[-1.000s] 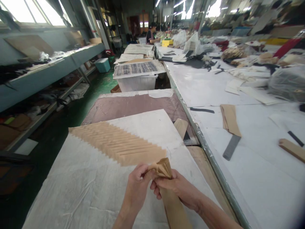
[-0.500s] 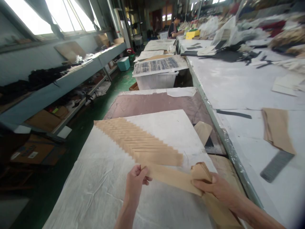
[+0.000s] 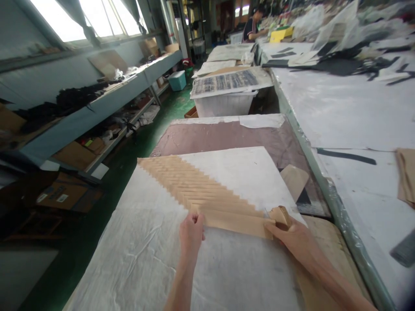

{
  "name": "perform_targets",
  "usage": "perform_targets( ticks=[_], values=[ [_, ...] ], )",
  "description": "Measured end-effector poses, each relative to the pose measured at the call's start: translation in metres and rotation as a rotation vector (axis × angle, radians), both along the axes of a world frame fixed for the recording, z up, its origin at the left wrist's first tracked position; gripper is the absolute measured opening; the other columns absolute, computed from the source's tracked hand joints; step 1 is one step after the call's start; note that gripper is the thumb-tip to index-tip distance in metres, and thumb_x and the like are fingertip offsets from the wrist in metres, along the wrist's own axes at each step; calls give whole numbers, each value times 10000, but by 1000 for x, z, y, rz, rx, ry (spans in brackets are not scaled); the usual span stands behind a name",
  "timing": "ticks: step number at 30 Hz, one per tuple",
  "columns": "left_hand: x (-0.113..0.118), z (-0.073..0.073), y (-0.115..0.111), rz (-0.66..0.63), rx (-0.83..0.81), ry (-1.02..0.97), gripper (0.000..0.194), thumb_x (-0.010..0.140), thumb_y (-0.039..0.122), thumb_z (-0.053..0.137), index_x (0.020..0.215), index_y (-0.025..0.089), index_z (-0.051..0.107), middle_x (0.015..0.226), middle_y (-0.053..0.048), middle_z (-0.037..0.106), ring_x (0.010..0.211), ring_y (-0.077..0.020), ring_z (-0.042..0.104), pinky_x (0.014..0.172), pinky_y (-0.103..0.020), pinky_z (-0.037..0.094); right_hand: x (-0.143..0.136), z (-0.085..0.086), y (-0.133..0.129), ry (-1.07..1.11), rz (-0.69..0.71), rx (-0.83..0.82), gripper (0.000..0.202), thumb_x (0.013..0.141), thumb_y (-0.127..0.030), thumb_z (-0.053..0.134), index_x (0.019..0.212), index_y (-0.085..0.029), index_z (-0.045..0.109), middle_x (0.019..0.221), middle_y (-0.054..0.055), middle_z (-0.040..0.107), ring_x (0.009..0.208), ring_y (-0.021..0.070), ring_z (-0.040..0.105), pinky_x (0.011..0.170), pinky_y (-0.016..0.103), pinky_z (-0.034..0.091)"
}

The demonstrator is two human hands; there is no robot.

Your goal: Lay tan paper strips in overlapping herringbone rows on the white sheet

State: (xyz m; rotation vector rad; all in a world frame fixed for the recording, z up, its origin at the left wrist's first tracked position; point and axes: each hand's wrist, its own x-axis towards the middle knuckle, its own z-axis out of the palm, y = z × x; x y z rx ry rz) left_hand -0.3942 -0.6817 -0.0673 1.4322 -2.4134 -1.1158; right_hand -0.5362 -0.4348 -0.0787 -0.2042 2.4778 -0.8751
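Observation:
A tan strip [image 3: 238, 223] stretches between my two hands at the near end of a staggered row of overlapping tan strips [image 3: 194, 181]. My left hand [image 3: 192, 230] pinches its left end, fingers closed. At the other end, my right hand [image 3: 292, 235] grips the strip together with a folded bundle of tan strips [image 3: 279, 215], part of which hangs below my wrist. Whether the strips are paper or fabric I cannot tell. Beneath everything lies a white sheet [image 3: 136, 255] with some creases.
To the right runs a long white table [image 3: 350, 116] with a dark strip [image 3: 346, 156], folded tan pieces [image 3: 407, 177] and a grey piece [image 3: 404, 248]. A white bin [image 3: 225, 105] stands ahead. At left is a shelf bench [image 3: 106, 101]; a person [image 3: 254, 26] sits far back.
Both hands have moved forward with the strip, bringing it against the near end of the row. The strip now lies straighter alongside the others. The view has turned slightly left.

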Motion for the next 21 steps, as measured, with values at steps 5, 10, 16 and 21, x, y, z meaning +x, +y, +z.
perform_targets(
  ticks=[5,10,16,21],
  values=[
    [-2,4,1,3,8,8,269,797,396,476,628,197,539,449,42,568,361,-126,541,459,-233,365,-3,4,-4,-54,27,53,463,762,-528,521,1014,-159,640,611,60,652,638,264,618,596,323,395],
    [-2,4,0,-1,30,-1,280,778,412,492,607,196,536,442,33,578,350,-131,531,444,-235,364,-1,9,-6,-54,-7,56,406,763,-504,518,935,-158,643,668,75,669,665,247,619,596,297,380],
    [1,-1,-2,-11,51,-70,290,764,447,501,635,197,570,457,24,601,371,-139,539,449,-237,370,3,4,-6,-5,-61,37,347,770,-432,528,994,-190,635,749,58,683,743,225,626,611,268,364],
    [3,-5,-5,-28,57,-104,275,771,441,492,682,195,577,501,15,627,413,-154,569,479,-248,392,6,5,-9,32,-80,78,335,763,-394,552,1003,-179,643,826,77,698,790,233,632,608,268,350]
  ],
)
